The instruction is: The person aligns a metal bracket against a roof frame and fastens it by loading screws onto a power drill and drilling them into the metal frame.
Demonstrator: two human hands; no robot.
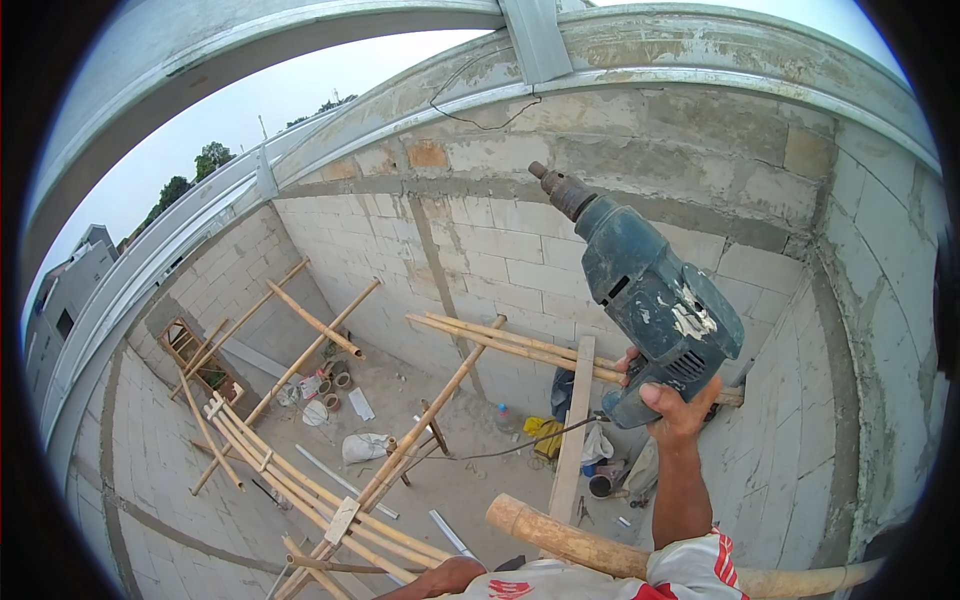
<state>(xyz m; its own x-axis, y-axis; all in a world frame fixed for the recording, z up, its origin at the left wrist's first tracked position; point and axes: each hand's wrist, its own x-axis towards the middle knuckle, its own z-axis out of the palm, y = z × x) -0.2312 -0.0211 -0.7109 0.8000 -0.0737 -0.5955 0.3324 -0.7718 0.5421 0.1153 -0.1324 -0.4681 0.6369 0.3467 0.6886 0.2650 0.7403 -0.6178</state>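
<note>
A dark green electric drill [640, 270], scuffed with pale patches on its side, is held up in front of me. My right hand [682, 408] is closed around its handle. The drill's chuck [562, 190] points up and to the left, toward the top of the block wall [500, 235]. A dark cable [510, 450] runs leftward from near the handle. Only part of my left arm [445, 580] shows at the lower edge; the left hand is out of sight.
A thick bamboo pole [570, 535] crosses close to my body. Bamboo scaffolding [430, 415] and a wooden plank [574, 430] stand above the floor. Below lie a white sack [365, 447], a yellow bag [543, 437] and buckets. Grey metal beams [680, 50] run overhead.
</note>
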